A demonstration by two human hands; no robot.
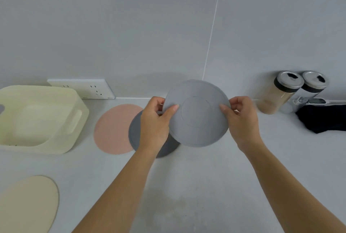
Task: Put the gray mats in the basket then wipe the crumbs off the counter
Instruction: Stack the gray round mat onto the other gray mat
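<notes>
Pink round mat (pixel 112 129) and beige mat (pixel 28 202) lie flat at left. Wall socket (pixel 84 88) behind. Two metal-lidded jars (pixel 280 92) and black cloth (pixel 324 120) at right.

Light gray mat (pixel 196 114) with stitched rings, dark gray mat (pixel 135 131), pink mat (pixel 112 129), cream basket (pixel 56 139).

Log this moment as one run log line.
step: mats to basket | hands: left and right hold light gray round mat | dark gray mat on counter | cream basket empty
</notes>
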